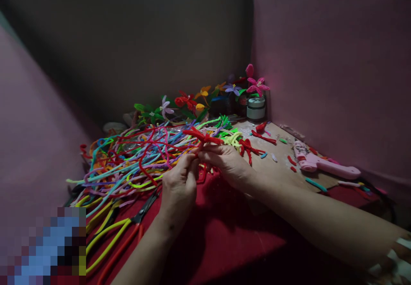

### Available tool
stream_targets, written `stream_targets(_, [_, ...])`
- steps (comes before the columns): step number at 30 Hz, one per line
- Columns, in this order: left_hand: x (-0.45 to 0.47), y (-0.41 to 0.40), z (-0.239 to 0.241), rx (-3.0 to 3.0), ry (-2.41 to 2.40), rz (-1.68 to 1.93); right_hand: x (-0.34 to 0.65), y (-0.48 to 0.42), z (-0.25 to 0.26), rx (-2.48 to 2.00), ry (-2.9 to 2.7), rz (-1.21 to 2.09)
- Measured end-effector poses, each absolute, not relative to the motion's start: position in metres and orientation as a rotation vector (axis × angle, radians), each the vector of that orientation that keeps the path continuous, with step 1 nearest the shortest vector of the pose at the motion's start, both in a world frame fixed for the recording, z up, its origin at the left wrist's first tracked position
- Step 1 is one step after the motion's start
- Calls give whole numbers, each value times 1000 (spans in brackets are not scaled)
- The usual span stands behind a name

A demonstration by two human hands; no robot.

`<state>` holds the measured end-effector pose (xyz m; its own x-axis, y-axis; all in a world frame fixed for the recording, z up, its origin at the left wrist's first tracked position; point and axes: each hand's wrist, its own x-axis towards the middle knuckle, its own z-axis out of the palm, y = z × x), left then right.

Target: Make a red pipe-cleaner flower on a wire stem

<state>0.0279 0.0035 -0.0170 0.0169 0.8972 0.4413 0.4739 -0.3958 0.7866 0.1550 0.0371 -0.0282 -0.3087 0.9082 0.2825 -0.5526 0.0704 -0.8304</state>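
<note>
A red pipe-cleaner flower (204, 138) with several looped petals is held up in front of me, above the red table cover. My left hand (180, 183) is closed, its thumb and fingers pinching below the petals. Beside it, touching, my right hand (230, 165) is closed with its fingertips at the base of the same flower. The exact grip point is partly hidden by the fingers. Just right of my hands lies a bunch of red pipe-cleaner pieces (249, 148), with pale yellow looped pieces (232, 139) close behind.
A big heap of coloured pipe cleaners (128, 156) spreads left. Scissors (144, 212) and yellow-handled pliers (111, 238) lie at front left. Finished flowers (186, 99) and a jar (256, 109) stand behind. A pink hand tool (324, 165) and scraps lie on the board (279, 133).
</note>
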Motion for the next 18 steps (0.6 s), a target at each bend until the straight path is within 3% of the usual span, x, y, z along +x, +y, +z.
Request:
stream_targets(7, [29, 1, -2, 1213, 949, 1130, 158, 43, -31, -388, -1143, 1595])
stream_targets(18, [17, 6, -12, 949, 507, 898, 164, 46, -32, -242, -1226, 1754])
